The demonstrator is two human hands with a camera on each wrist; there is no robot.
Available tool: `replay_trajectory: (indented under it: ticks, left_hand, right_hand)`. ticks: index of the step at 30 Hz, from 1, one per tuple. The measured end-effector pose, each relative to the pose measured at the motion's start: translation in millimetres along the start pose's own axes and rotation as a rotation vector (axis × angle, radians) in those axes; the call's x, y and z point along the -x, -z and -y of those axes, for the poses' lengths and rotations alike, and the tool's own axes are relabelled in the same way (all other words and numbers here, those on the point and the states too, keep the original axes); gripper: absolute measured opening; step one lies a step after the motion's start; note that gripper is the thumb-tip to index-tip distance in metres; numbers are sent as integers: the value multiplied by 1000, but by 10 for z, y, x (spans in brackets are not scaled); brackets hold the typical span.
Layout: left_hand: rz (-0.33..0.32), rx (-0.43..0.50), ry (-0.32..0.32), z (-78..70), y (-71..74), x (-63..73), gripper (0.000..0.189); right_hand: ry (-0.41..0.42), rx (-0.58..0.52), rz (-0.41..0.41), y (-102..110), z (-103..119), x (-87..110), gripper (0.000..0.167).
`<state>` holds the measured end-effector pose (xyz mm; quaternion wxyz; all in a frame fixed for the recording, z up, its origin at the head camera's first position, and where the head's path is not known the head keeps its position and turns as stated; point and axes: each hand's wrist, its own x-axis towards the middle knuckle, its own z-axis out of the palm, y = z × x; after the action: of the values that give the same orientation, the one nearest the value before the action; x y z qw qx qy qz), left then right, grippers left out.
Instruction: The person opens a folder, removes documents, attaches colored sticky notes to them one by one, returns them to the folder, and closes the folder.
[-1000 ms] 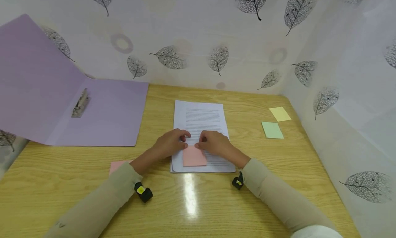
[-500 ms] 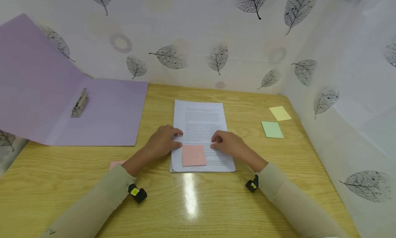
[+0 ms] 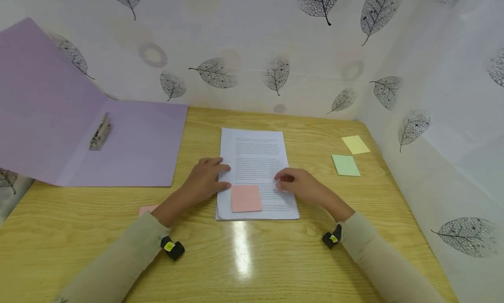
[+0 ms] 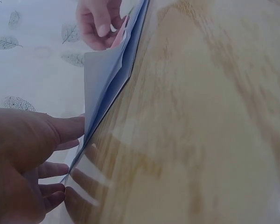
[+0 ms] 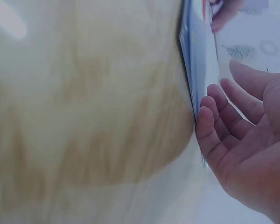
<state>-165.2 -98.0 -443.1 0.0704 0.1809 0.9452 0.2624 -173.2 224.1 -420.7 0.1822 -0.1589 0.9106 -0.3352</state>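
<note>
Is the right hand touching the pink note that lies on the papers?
Apart: the head view shows a strip of printed page between the pink note and the right hand.

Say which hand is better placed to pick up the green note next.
Likely the right hand: it is at the right edge of the papers, nearer the green note. The left hand is at their left edge, farther away.

Two square pink paper notes [image 3: 246, 199] [image 3: 148, 209]; one square green note [image 3: 345, 165], one square yellow note [image 3: 355, 144], 3 o'clock. One purple folder [image 3: 147, 145], one metal clip [image 3: 100, 132], 9 o'clock. One white printed-paper stack [image 3: 253, 156]. Two bare hands [image 3: 201, 180] [image 3: 305, 187].
</note>
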Motion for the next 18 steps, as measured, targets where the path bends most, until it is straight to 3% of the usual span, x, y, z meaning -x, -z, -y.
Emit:
replay_trajectory:
  ticks: [5,10,18]
  left_hand:
    - [-3,-2,-19,13,0,18,52]
    - [-12,2,-17,26,-11,20,53]
    - [-14,34,12,48,-27,-8,62]
  right_hand:
    - [-61,-15,-139,300,-210,93,31]
    - [-131,48,-272,674,-580,220,39]
    - [-197,173,-259,1113,-1151,398,51]
